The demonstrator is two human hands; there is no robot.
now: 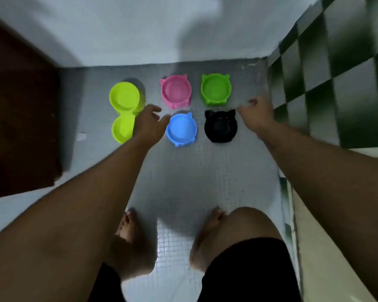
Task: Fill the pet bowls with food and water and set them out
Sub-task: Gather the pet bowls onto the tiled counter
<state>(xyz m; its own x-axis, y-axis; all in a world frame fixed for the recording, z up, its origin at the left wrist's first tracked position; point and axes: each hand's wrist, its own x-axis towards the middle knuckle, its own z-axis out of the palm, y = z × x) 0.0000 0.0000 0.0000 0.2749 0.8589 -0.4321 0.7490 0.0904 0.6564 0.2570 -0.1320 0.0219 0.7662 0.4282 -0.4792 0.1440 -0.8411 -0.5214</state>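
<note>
A floor of small pale mosaic tiles (183, 182) is seen from above, bounded by a white wall (140, 29) at the far end, a dark brown door (20, 105) on the left and a wall of green-and-white checked tiles (336, 73) on the right. Two bare forearms are stretched forward over the floor, and two bare feet are planted on it below, with a bent knee and black shorts (249, 269) showing at the bottom edge.

Five pet bowls are set out on the floor near the far wall. A yellow-green double bowl (123, 110) lies at the left, its nearer cup partly hidden behind the left hand (150, 124). A pink bowl (176, 91) and a green bowl (215, 90) stand side by side in the far row; a blue bowl (181, 129) and a black bowl (220, 126) stand in the near row. All four single bowls are shaped with small ears. No food or water can be made out in any bowl.

The left hand is held loosely spread between the double bowl and the blue bowl, gripping nothing. The right hand (256, 113) is held just right of the black bowl, fingers curled loosely, nothing seen in its grasp; contact with either bowl cannot be judged through the blur.
</note>
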